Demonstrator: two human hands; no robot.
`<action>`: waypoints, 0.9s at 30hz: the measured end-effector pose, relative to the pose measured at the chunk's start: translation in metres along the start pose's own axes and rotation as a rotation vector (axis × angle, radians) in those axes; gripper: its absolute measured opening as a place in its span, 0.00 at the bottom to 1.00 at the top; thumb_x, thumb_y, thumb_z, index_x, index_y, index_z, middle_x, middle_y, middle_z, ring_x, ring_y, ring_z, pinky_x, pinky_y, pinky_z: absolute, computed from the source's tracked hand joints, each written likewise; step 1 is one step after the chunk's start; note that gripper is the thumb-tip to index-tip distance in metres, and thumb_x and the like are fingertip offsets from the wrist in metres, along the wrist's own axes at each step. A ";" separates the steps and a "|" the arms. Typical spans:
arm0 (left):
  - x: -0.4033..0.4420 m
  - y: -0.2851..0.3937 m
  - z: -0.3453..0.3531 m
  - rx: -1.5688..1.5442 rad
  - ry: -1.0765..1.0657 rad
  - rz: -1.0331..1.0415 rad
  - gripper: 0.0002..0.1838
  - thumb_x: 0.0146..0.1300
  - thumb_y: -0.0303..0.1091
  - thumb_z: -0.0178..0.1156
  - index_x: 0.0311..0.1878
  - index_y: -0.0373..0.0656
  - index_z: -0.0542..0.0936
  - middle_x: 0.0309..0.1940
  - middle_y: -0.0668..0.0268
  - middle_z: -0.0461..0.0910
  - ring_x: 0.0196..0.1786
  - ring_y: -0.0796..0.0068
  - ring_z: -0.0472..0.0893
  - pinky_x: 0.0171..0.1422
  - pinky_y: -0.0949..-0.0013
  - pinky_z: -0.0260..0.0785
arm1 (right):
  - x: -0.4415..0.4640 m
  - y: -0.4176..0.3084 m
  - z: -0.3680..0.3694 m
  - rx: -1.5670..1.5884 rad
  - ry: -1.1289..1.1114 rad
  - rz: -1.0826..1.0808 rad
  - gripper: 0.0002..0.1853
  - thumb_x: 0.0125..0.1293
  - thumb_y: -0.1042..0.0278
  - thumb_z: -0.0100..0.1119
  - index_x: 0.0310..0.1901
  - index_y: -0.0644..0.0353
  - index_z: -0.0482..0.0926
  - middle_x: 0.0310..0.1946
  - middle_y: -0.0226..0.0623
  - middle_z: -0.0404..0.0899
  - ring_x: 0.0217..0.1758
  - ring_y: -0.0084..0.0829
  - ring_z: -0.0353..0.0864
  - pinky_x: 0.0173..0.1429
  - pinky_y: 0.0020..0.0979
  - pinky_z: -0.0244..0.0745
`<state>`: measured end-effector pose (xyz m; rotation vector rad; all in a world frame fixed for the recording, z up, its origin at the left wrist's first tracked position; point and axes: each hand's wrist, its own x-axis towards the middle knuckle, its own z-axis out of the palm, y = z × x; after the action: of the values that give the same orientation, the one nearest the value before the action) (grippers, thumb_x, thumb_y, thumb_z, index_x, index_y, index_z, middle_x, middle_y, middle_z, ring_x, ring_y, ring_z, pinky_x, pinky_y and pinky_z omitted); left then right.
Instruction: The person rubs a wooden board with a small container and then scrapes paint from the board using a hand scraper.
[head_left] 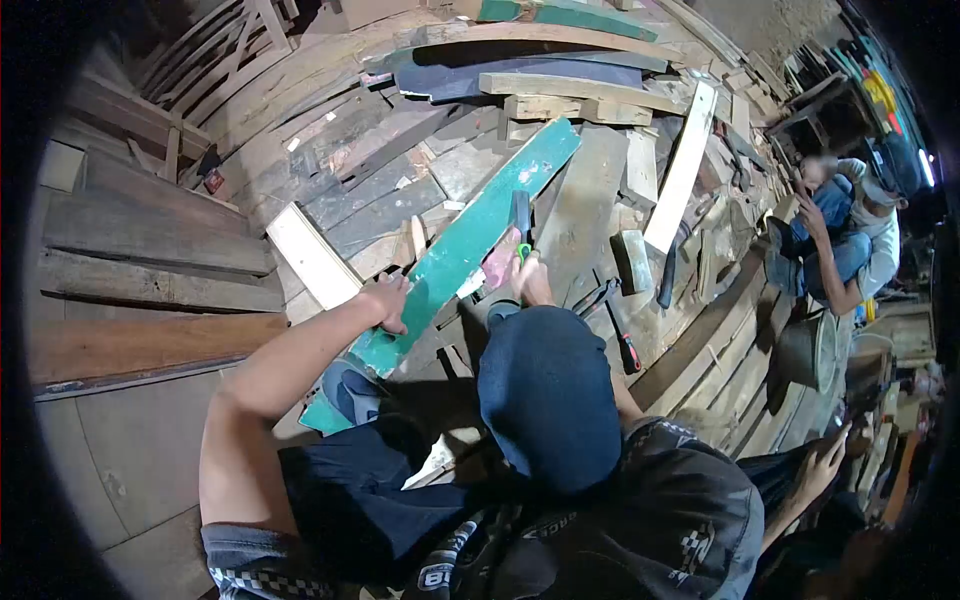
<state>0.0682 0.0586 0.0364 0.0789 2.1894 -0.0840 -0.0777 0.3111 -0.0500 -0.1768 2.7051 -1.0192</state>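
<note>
A long green-painted board (480,225) slants from my feet up toward the pile. My left hand (386,300) grips its left edge near the lower end, fingers over the top face. Just right of the board, my right hand (533,280) is closed around the handle of a tool (521,212) with a dark head and a bright green part. Most of that handle is hidden by the fingers. A pink object (500,258) lies between the tool and the board; what it is cannot be made out.
Pliers-like tools with a red-and-black handle (628,352) lie right of my knee (550,400). Loose planks surround a pale board (682,168) and a white-faced board (315,258). A person (850,235) sits at right near a bucket (810,350); another person's hand (822,465) shows lower right.
</note>
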 end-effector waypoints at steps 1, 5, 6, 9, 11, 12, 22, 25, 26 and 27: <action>-0.001 0.000 0.000 -0.008 0.001 0.005 0.62 0.52 0.62 0.65 0.76 0.34 0.42 0.78 0.55 0.47 0.78 0.49 0.51 0.77 0.50 0.51 | 0.003 -0.003 0.000 -0.004 -0.001 -0.002 0.26 0.69 0.53 0.47 0.45 0.76 0.73 0.40 0.70 0.78 0.49 0.62 0.79 0.54 0.52 0.75; 0.004 0.000 0.002 -0.002 0.000 -0.003 0.62 0.52 0.62 0.65 0.76 0.34 0.41 0.78 0.55 0.46 0.77 0.49 0.51 0.77 0.50 0.51 | 0.039 -0.022 -0.013 -0.052 0.011 -0.007 0.26 0.69 0.53 0.47 0.45 0.76 0.73 0.39 0.70 0.78 0.48 0.62 0.80 0.54 0.51 0.75; 0.005 -0.001 0.005 -0.015 0.003 0.003 0.63 0.52 0.62 0.66 0.76 0.34 0.41 0.78 0.55 0.46 0.77 0.49 0.52 0.77 0.50 0.51 | 0.051 -0.025 -0.014 -0.059 0.010 -0.019 0.26 0.69 0.53 0.47 0.45 0.76 0.73 0.39 0.70 0.78 0.48 0.62 0.80 0.54 0.51 0.75; 0.003 -0.004 0.006 -0.048 0.030 0.015 0.62 0.52 0.62 0.66 0.76 0.34 0.42 0.78 0.56 0.48 0.77 0.50 0.53 0.77 0.52 0.51 | 0.062 -0.025 -0.016 -0.054 -0.013 -0.044 0.26 0.69 0.54 0.47 0.46 0.77 0.71 0.38 0.70 0.79 0.47 0.65 0.79 0.51 0.53 0.75; 0.002 -0.002 0.002 -0.013 0.022 0.011 0.62 0.52 0.62 0.65 0.77 0.34 0.42 0.78 0.57 0.48 0.77 0.51 0.53 0.77 0.52 0.52 | 0.044 -0.019 -0.010 -0.023 0.004 -0.041 0.25 0.69 0.55 0.47 0.46 0.78 0.70 0.37 0.71 0.78 0.45 0.65 0.79 0.50 0.54 0.76; 0.002 -0.002 0.003 0.005 0.013 0.010 0.62 0.52 0.62 0.65 0.77 0.35 0.43 0.78 0.57 0.48 0.77 0.51 0.53 0.76 0.53 0.52 | 0.036 -0.012 -0.004 -0.007 0.008 -0.035 0.25 0.69 0.55 0.48 0.46 0.78 0.70 0.37 0.72 0.78 0.44 0.65 0.80 0.49 0.54 0.76; 0.004 -0.003 0.006 -0.006 0.020 0.000 0.61 0.52 0.62 0.65 0.77 0.36 0.43 0.78 0.58 0.48 0.77 0.50 0.52 0.76 0.49 0.51 | 0.017 0.004 -0.001 0.019 -0.028 -0.028 0.25 0.68 0.52 0.48 0.47 0.74 0.71 0.37 0.71 0.78 0.47 0.66 0.79 0.50 0.53 0.75; 0.002 -0.001 0.004 -0.020 0.002 0.000 0.61 0.52 0.62 0.65 0.77 0.36 0.42 0.78 0.58 0.48 0.78 0.50 0.51 0.77 0.49 0.50 | 0.058 -0.008 -0.007 -0.066 -0.018 -0.090 0.26 0.69 0.51 0.47 0.49 0.72 0.72 0.39 0.70 0.78 0.48 0.65 0.78 0.54 0.53 0.74; 0.002 0.000 0.003 -0.019 -0.006 -0.005 0.61 0.52 0.62 0.65 0.77 0.36 0.42 0.78 0.58 0.47 0.78 0.50 0.51 0.77 0.49 0.50 | 0.071 -0.003 -0.002 -0.066 -0.016 -0.122 0.26 0.69 0.51 0.46 0.49 0.72 0.72 0.39 0.69 0.79 0.48 0.64 0.78 0.55 0.52 0.73; 0.002 0.000 0.001 -0.019 -0.012 -0.012 0.62 0.52 0.62 0.65 0.77 0.36 0.42 0.78 0.58 0.47 0.78 0.50 0.51 0.77 0.49 0.50 | 0.068 -0.006 -0.004 -0.055 -0.009 -0.102 0.26 0.69 0.51 0.47 0.49 0.73 0.72 0.39 0.70 0.78 0.48 0.65 0.78 0.55 0.52 0.73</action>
<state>0.0683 0.0585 0.0342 0.0544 2.1789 -0.0703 -0.1440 0.2958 -0.0556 -0.3320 2.7424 -0.9686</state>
